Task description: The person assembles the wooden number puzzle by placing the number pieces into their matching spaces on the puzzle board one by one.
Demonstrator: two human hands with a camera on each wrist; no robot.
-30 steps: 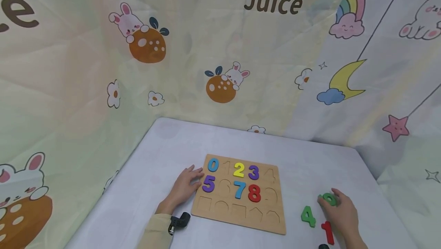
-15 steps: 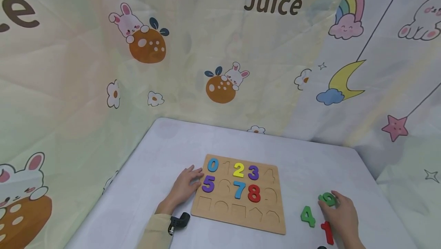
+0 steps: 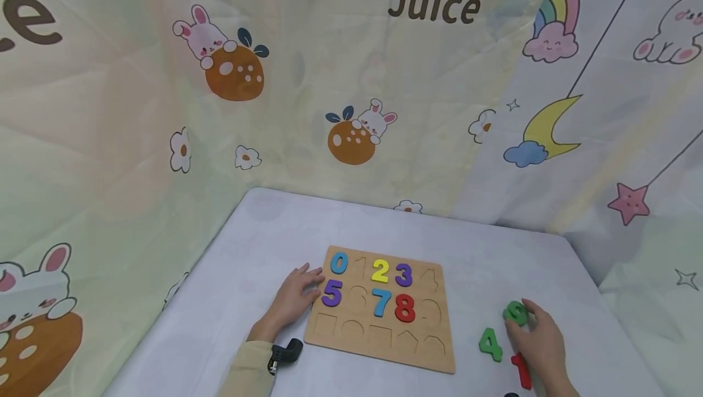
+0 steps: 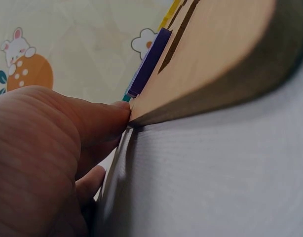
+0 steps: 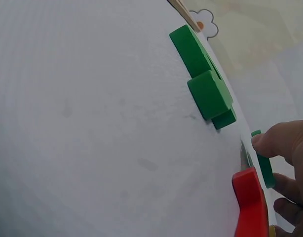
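Note:
My right hand (image 3: 540, 339) pinches a green number piece (image 3: 516, 313), a 6 or a 9, between thumb and fingers. In the right wrist view this green piece (image 5: 264, 165) is held up off the table. Close by lie a green number 4 (image 3: 490, 345) and a red number 1 (image 3: 522, 371), the latter partly beneath the hand. My left hand (image 3: 293, 296) touches the left edge of the wooden number board (image 3: 379, 348); its thumb (image 4: 104, 118) rests at the edge in the left wrist view. Several coloured numbers sit in the board, among bare recesses.
A white-covered table (image 3: 307, 220) carries everything. Behind it hangs a printed cloth (image 3: 296, 80) with rabbits and flowers. A black wrist camera (image 3: 285, 354) is strapped to the left wrist. Between the board and the loose numbers runs a strip of table.
My right hand has moved slightly left and away from me with the green number piece, which has turned in the fingers. The left hand and board have stayed put.

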